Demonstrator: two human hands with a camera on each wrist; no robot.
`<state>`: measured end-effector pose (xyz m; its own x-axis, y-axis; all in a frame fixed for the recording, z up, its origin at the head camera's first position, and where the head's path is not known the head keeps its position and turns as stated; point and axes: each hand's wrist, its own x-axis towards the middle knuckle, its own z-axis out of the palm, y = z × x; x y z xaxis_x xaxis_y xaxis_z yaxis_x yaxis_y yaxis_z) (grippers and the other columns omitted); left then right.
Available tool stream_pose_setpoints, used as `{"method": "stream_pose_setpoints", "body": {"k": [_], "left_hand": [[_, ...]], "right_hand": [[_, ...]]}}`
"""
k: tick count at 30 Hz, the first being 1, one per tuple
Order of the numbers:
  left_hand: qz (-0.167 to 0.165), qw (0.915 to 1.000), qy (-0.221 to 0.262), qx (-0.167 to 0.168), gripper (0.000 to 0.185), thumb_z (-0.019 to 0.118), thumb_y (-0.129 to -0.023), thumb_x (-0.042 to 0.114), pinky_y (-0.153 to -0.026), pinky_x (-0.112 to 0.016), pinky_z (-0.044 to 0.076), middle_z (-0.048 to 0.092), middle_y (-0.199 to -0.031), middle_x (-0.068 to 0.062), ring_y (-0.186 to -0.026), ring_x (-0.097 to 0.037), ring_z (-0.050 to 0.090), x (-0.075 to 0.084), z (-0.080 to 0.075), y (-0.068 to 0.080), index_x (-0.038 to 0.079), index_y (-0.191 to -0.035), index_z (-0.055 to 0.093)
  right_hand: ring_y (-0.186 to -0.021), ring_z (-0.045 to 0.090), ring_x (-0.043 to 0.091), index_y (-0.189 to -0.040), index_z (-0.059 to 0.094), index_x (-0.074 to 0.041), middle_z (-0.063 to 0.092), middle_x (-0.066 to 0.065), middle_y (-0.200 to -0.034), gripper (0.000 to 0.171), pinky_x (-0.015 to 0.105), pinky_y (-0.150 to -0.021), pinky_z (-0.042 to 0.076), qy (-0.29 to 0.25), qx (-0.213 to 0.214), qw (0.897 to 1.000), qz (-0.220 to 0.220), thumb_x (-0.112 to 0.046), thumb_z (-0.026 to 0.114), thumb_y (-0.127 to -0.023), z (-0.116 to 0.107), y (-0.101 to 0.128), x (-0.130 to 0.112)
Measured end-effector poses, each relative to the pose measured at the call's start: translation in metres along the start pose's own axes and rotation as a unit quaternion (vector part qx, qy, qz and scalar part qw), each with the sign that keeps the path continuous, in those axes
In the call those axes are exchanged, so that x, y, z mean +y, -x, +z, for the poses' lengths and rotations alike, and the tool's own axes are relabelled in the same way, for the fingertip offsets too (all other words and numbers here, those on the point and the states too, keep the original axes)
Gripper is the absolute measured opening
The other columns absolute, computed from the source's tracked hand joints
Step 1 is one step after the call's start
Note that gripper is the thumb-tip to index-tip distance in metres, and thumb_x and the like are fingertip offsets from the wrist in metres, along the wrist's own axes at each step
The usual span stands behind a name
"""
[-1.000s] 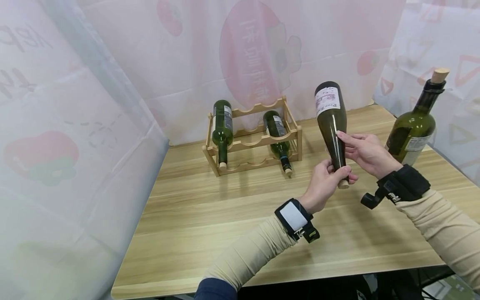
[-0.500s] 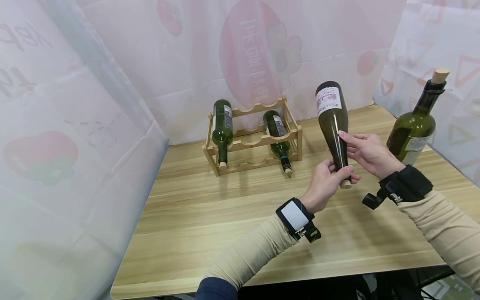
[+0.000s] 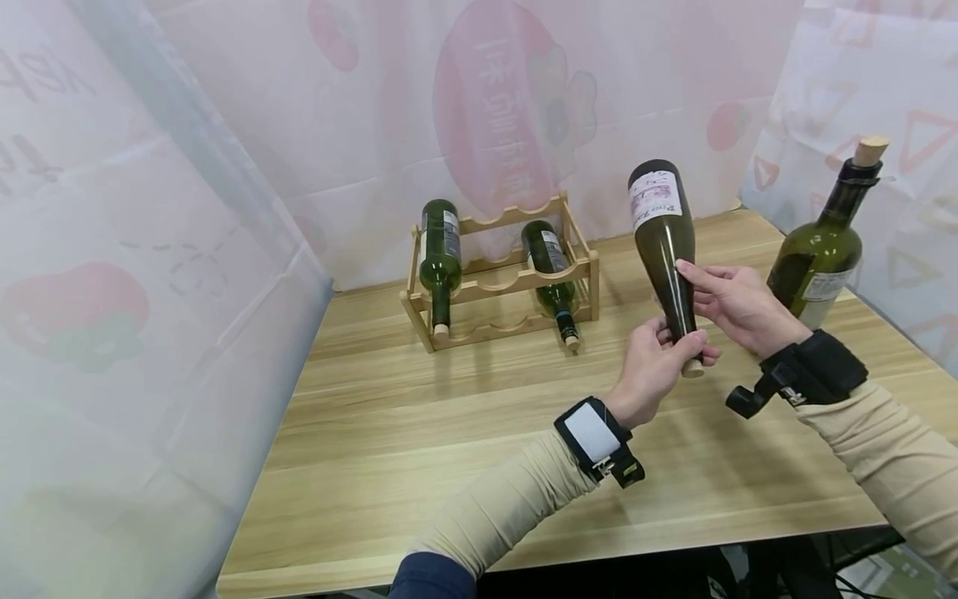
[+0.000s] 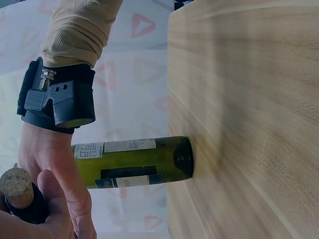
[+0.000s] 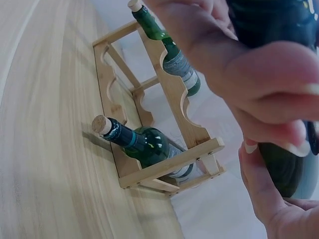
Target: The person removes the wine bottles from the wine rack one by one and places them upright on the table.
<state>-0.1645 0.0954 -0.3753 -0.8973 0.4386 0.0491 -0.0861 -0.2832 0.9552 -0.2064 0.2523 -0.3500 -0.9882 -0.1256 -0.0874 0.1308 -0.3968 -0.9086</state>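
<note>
A dark wine bottle (image 3: 662, 237) with a white label is held off the table, base up and corked neck slanting down. My left hand (image 3: 649, 366) grips its neck just above the cork, thumb across the glass. Higher up, the thumb and fingers of my right hand (image 3: 748, 308) pinch the bottle where the neck widens. In the left wrist view, the cork (image 4: 17, 186) of this bottle pokes out beside my left fingers. The right wrist view shows part of the green glass (image 5: 286, 169) between both hands.
A two-tier wooden rack (image 3: 501, 287) stands at the back, with a green bottle (image 3: 441, 249) on its upper left and another (image 3: 554, 270) on its lower right, necks forward. A corked green bottle (image 3: 819, 249) stands upright on the right, beyond my right wrist.
The held bottle and both hands stay in almost the same pose, with a very slight shift. The head view has turned a little, so the rack and standing bottle appear slightly further left.
</note>
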Motion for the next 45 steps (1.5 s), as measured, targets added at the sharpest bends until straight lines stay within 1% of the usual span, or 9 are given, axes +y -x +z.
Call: {"method": "stream_pose_setpoints", "body": {"k": [4,8,14,25,28,33,36,41,45], "left_hand": [[-0.003,1.0,0.001,-0.006,0.009,0.059,-0.093,0.001,-0.074,-0.028,0.06,0.062,-0.106,-0.04,-0.102,-0.055,0.059,0.0002,0.0007,0.0002,0.007,-0.099,0.057],[0.0,0.9999,0.001,-0.015,0.009,0.058,-0.093,0.001,-0.068,-0.02,0.057,0.061,-0.106,-0.041,-0.103,-0.057,0.057,-0.0004,0.001,0.0,0.007,-0.1,0.056],[-0.005,0.9998,-0.007,-0.021,0.008,0.058,-0.094,0.002,-0.069,-0.021,0.058,0.06,-0.107,-0.041,-0.103,-0.056,0.057,-0.0002,0.0018,-0.0006,0.006,-0.101,0.056],[-0.008,0.9992,-0.035,-0.016,0.008,0.059,-0.094,0.005,-0.07,-0.021,0.057,0.064,-0.103,-0.037,-0.1,-0.053,0.061,-0.0014,0.0039,0.001,0.009,-0.1,0.055],[-0.002,0.9987,-0.048,-0.019,0.009,0.059,-0.094,0.007,-0.068,-0.019,0.056,0.065,-0.102,-0.036,-0.092,-0.045,0.067,-0.0022,0.0028,0.0004,0.009,-0.102,0.056],[0.014,0.9978,-0.059,-0.026,0.013,0.06,-0.095,0.008,-0.065,-0.014,0.053,0.064,-0.102,-0.037,-0.078,-0.019,0.068,-0.004,0.0012,0.0002,0.005,-0.108,0.057],[0.021,0.9974,-0.063,-0.029,0.017,0.059,-0.095,0.008,-0.065,-0.014,0.053,0.064,-0.102,-0.037,-0.078,-0.019,0.067,-0.0039,0.0014,0.0002,0.002,-0.111,0.057],[0.018,0.9984,-0.048,-0.021,0.018,0.06,-0.094,0.005,-0.065,-0.017,0.055,0.064,-0.102,-0.037,-0.081,-0.029,0.069,-0.0027,0.0028,-0.0002,0.003,-0.111,0.058],[0.007,0.9998,-0.017,-0.009,0.014,0.061,-0.092,0.004,-0.065,-0.018,0.056,0.064,-0.102,-0.037,-0.073,-0.019,0.067,-0.0026,0.0043,0.0012,0.008,-0.106,0.059]], "right_hand": [[-0.088,0.069,0.01,-0.093,0.072,-0.013,0.072,-0.002,-0.092,0.014,0.021,-0.079,0.055,0.017,0.008,1.0,-0.003,-0.021,0.06,-0.095,0.0003,0.0003,0.0007],[-0.088,0.069,0.009,-0.093,0.073,-0.014,0.072,-0.003,-0.093,0.014,0.02,-0.08,0.055,0.026,0.014,1.0,-0.005,-0.022,0.061,-0.095,-0.0011,0.0009,0.0009],[-0.091,0.068,0.008,-0.094,0.072,-0.017,0.07,-0.005,-0.097,0.011,0.019,-0.082,0.055,0.041,0.023,0.999,-0.001,-0.024,0.062,-0.094,-0.0043,0.004,-0.0012],[-0.088,0.068,0.008,-0.09,0.074,-0.017,0.072,-0.005,-0.093,0.012,0.02,-0.08,0.055,0.019,0.034,0.999,-0.006,-0.021,0.063,-0.093,-0.0066,0.0064,0.0014],[-0.088,0.069,0.008,-0.091,0.074,-0.016,0.072,-0.005,-0.093,0.012,0.02,-0.08,0.056,0.015,0.034,0.999,-0.012,-0.021,0.063,-0.093,-0.0064,0.007,0.0014],[-0.088,0.069,0.009,-0.092,0.074,-0.015,0.072,-0.003,-0.093,0.013,0.021,-0.08,0.056,0.002,0.033,0.999,-0.018,-0.019,0.063,-0.094,-0.0059,0.0072,0.0019],[-0.087,0.069,0.009,-0.092,0.074,-0.014,0.072,-0.003,-0.093,0.013,0.021,-0.08,0.056,0.001,0.033,0.999,-0.02,-0.019,0.062,-0.094,-0.0059,0.0076,0.0023],[-0.089,0.069,0.009,-0.092,0.074,-0.015,0.072,-0.004,-0.095,0.012,0.021,-0.08,0.055,0.006,0.034,0.999,-0.02,-0.02,0.062,-0.094,-0.0062,0.009,0.0022],[-0.089,0.069,0.008,-0.093,0.073,-0.016,0.072,-0.004,-0.095,0.012,0.02,-0.08,0.055,0.009,0.033,0.999,-0.017,-0.021,0.062,-0.094,-0.0062,0.0095,0.0023]]}}
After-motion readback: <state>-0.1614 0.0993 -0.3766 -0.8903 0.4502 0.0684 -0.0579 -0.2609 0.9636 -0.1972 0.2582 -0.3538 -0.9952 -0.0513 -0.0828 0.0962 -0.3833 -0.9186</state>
